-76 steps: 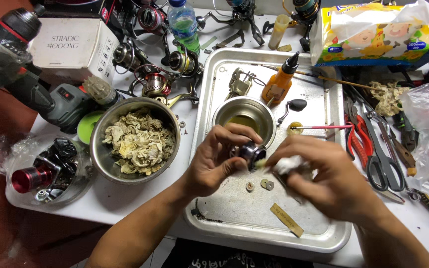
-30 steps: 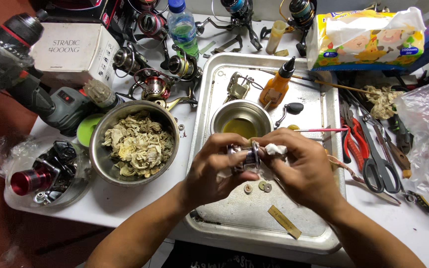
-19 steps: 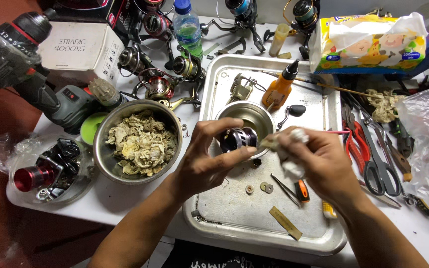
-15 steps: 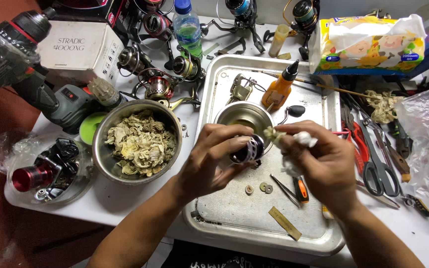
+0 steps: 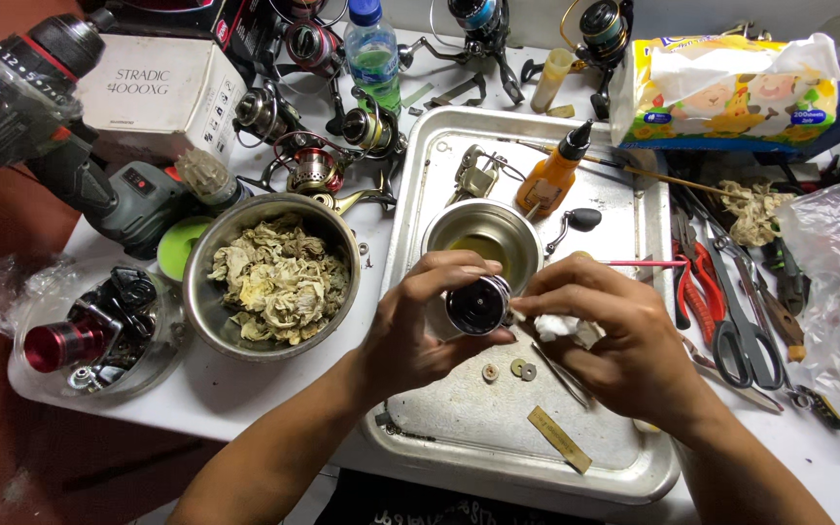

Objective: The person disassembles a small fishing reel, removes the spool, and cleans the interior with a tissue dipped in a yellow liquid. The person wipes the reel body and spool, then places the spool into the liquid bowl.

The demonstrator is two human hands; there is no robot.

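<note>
Spool [image 5: 478, 304], a small round metal reel part with a dark face, is held above the steel tray [image 5: 634, 457], just in front of the small metal cup [image 5: 483, 233] of yellowish liquid. The left hand [image 5: 420, 331] has its fingers curled and pinching the spool from the side. The right hand [image 5: 614, 340] has its fingers pressed together on a white tissue wad [image 5: 561, 326], touching the spool's right edge. Half a second ago the tissue was lifted beside the cup; it has now come down against the spool, so wiping looks underway. Below the spool, 3 small washers [image 5: 509, 369] lie on the tray. Left of the tray, a bowl of used tissue scraps [image 5: 279, 277] sits on the desk [image 5: 245, 389]. Beyond the cup stands an orange oil bottle [image 5: 554, 175].
</note>
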